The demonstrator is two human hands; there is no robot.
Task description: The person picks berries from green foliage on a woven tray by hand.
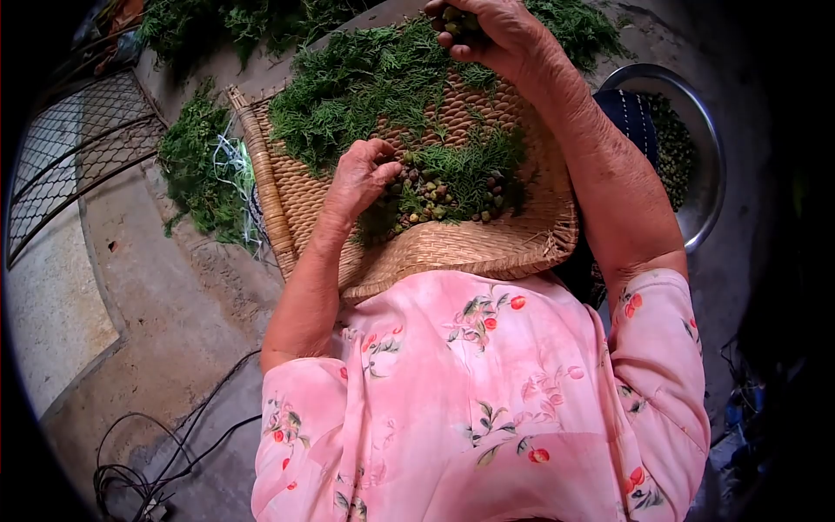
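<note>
On my lap lies a woven wicker tray (435, 246) bearing feathery green conifer sprigs (365, 78) and a heap of small green-brown seed cones (426, 196). My left hand (361, 178) is at the left side of the heap, fingers curled in toward the thumb; whether anything is pinched there is hidden. Raised over the tray's far right part, my right hand (497, 39) is closed around several of the seed cones (461, 30). More sprigs (465, 165) lie among and just beyond the heap.
A metal basin (715, 143) with many small green cones and a dark blue cloth (628, 117) stands at the right. Cut greenery (204, 157) lies on the floor at left and back. Black cables (165, 461) and a wire-mesh frame (83, 148) are on the left.
</note>
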